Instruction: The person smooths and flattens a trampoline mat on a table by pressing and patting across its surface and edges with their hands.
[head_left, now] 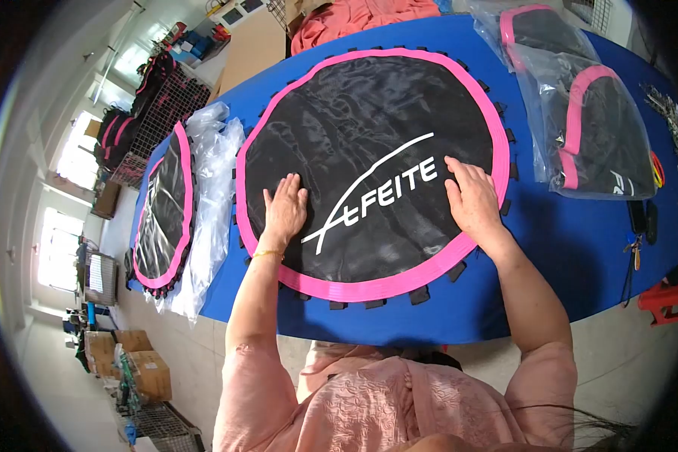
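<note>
A round black trampoline mat (354, 113) with a pink border and black tabs around its edge lies flat on the blue table (226, 301). White lettering runs across its lower half. My left hand (286, 205) rests on the mat left of the lettering, fingers stretched out, holding nothing. To the right of the lettering, my right hand (472, 197) lies on the mat near the pink border, its fingers apart and slightly bent.
At left are a stack of similar mats (162, 215) and clear plastic bags (217, 192). Bagged folded mats (606, 124) lie at right, near wire ties (669, 120) and scissors-like tools (640, 218). A red stool (663, 301) stands beyond the table's right edge.
</note>
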The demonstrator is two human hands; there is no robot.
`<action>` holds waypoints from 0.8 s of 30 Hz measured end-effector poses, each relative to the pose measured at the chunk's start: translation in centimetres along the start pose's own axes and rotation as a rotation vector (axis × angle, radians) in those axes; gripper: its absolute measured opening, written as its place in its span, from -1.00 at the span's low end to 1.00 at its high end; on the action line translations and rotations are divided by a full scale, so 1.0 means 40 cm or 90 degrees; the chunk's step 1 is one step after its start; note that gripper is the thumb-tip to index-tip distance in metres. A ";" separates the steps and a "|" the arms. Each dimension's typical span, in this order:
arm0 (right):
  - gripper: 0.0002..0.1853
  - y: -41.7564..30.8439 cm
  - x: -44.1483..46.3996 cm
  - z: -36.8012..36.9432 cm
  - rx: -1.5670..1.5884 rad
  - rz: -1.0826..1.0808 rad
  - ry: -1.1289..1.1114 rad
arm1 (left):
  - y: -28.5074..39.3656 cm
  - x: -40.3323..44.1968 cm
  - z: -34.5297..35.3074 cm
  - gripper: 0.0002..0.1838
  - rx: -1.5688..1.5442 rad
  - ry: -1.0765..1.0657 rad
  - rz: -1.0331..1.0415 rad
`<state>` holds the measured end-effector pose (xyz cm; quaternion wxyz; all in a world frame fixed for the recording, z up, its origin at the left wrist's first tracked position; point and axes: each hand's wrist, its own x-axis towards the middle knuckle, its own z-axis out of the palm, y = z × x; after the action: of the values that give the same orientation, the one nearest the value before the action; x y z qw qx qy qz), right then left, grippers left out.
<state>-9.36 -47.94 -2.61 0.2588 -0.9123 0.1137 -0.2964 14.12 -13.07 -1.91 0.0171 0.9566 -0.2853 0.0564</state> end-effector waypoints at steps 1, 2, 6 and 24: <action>-0.52 0.002 0.000 0.002 0.001 0.000 0.000 | 0.018 -0.025 -0.004 -0.41 -0.013 0.008 0.018; -0.52 0.005 -0.001 0.006 0.000 -0.006 0.003 | 0.037 -0.048 -0.008 -0.40 -0.028 0.012 0.042; -0.51 0.007 -0.001 0.008 -0.008 -0.007 0.005 | 0.107 -0.114 -0.031 -0.40 -0.070 0.014 0.104; -0.51 -0.001 0.002 0.005 -0.007 0.001 0.002 | 0.090 0.154 0.022 -0.40 -0.035 -0.011 0.014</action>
<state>-9.16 -47.87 -2.69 0.2537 -0.9133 0.1168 -0.2966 17.37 -19.48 -2.05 0.0402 0.9531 -0.2972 0.0405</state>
